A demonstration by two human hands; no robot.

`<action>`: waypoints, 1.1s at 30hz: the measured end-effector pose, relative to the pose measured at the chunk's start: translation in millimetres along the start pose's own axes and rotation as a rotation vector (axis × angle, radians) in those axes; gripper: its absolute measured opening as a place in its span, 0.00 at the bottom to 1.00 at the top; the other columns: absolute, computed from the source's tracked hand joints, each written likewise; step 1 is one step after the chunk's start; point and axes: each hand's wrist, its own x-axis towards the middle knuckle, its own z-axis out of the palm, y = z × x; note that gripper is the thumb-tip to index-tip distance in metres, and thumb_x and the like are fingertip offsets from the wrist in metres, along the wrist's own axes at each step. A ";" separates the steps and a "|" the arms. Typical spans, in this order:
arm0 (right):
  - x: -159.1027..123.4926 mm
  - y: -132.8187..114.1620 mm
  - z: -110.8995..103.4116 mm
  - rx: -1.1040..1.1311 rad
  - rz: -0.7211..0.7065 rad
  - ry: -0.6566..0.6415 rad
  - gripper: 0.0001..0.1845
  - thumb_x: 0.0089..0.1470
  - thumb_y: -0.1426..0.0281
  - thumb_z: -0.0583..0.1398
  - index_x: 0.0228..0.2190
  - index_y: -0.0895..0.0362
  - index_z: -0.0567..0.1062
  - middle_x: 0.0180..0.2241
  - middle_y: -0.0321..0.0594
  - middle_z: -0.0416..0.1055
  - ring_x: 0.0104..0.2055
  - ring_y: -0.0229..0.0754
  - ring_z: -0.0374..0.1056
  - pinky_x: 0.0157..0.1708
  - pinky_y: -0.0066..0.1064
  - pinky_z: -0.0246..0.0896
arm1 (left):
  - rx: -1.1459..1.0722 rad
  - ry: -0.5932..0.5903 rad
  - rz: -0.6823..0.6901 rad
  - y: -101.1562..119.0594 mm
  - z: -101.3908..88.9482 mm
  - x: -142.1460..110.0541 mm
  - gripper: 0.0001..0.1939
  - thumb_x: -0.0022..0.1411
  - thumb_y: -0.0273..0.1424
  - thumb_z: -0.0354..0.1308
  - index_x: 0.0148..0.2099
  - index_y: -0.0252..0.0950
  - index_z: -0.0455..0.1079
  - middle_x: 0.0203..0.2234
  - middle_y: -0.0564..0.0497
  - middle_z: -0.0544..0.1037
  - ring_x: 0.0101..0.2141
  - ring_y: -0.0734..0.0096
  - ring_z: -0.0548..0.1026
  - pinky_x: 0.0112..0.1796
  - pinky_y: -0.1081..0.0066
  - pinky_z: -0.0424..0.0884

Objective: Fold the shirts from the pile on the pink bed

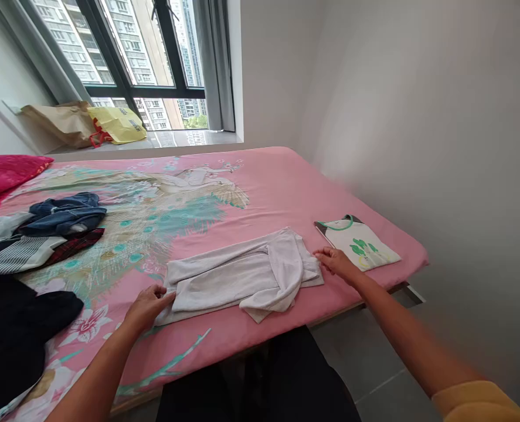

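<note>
Left hand (150, 303) pinches one end of the pale garment (227, 281), folded on the pink bed (277, 193) | right hand (333, 261), fingertips together by the other end, can't tell if gripping | white shirt (367, 243) just beside | yellow bag (119, 124) on windowsill (189, 138)

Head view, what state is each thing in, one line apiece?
Pale garment: partly folded, flat
White shirt: folded
Denim: bunched up
Black garment: loosely heaped
Sheet: spread, lightly wrinkled
Brown bag: creased
Yellow bag: creased
Curtains: drawn aside
Window: open or shut, cannot tell
Left hand: touching pale garment
Right hand: beside pale garment, contact unclear
</note>
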 end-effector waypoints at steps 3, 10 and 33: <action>-21.4 25.5 -2.3 -0.035 0.037 -0.078 0.21 0.42 0.61 0.60 0.38 0.59 0.71 0.17 0.26 0.55 0.17 0.29 0.48 0.17 0.23 0.44 | 0.086 -0.012 0.050 -0.6 0.3 2.3 0.23 0.43 0.50 0.58 0.34 0.36 0.67 0.31 0.46 0.75 0.36 0.53 0.74 0.36 0.61 0.68; -27.6 54.8 12.9 -0.138 -0.087 -0.072 0.22 0.41 0.63 0.59 0.41 0.58 0.70 0.19 0.27 0.55 0.22 0.32 0.53 0.23 0.24 0.47 | 0.134 0.309 0.245 19.5 2.3 -48.5 0.24 0.52 0.46 0.53 0.44 0.34 0.67 0.36 0.43 0.73 0.41 0.53 0.72 0.43 0.58 0.68; -36.8 62.4 12.0 -0.168 -0.118 -0.008 0.18 0.47 0.61 0.57 0.42 0.51 0.71 0.23 0.29 0.62 0.26 0.35 0.60 0.26 0.25 0.51 | 0.071 -0.371 0.589 254.5 108.0 -107.8 0.11 0.52 0.27 0.51 0.39 0.39 0.70 0.28 0.52 0.75 0.32 0.65 0.73 0.35 0.68 0.64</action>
